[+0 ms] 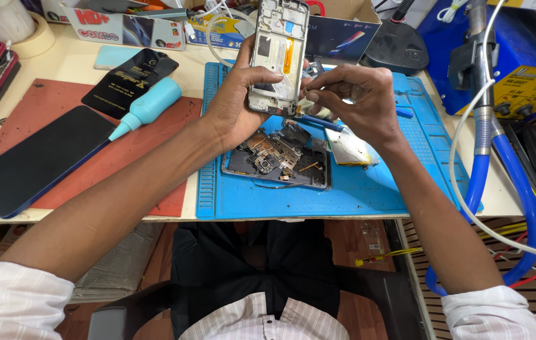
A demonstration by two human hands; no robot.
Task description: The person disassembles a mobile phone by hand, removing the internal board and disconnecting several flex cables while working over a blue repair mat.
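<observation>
My left hand holds a bare phone frame upright above the blue work mat, thumb across its lower part. My right hand is closed beside the frame's lower right edge, fingertips pinched on a thin tool or small part that is mostly hidden. Below both hands an opened phone body lies on the mat with loose boards and shields piled in it. A silvery flat part rests to its right, under my right wrist.
A dark phone lies on a red mat at left, with a teal squeeze bottle and a black screen-protector packet. Boxes line the back edge. A blue machine, blue hose and cables crowd the right side.
</observation>
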